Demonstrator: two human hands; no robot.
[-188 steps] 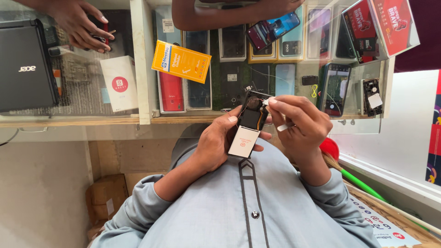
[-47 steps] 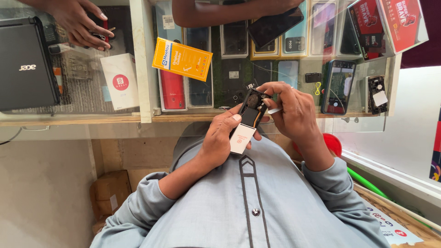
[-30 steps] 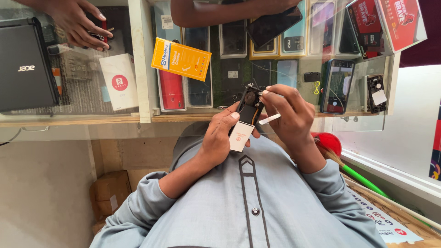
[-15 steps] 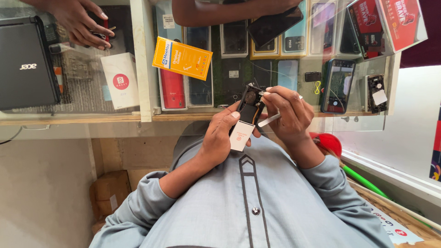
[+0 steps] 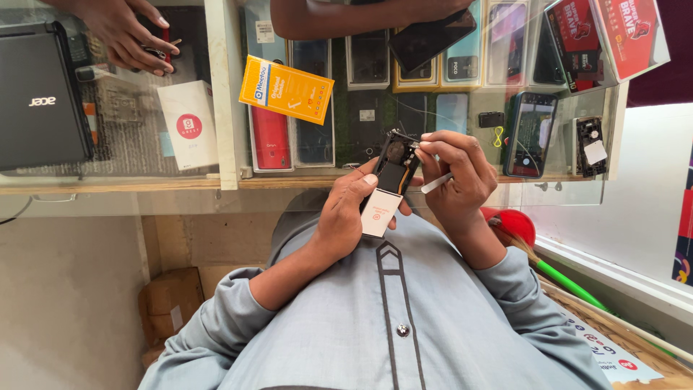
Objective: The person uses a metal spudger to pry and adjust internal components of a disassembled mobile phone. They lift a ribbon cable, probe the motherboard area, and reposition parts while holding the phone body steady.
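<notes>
Left hand (image 5: 345,217) grips the opened phone (image 5: 390,180) by its lower half, fingers wrapped around the white battery (image 5: 378,213), same hold as half a second ago. Phone sits mid-air at chest height, at 6 o'clock from the glass surface (image 5: 216,184). Right hand (image 5: 455,177) has shifted: fingers now pinch at the phone's top edge, 12 o'clock end (exactly what they pinch, can't tell), white tool (image 5: 437,183) tucked in the palm. Six seconds back that hand sat further out at 3 o'clock. Work looks moved to the camera end.
</notes>
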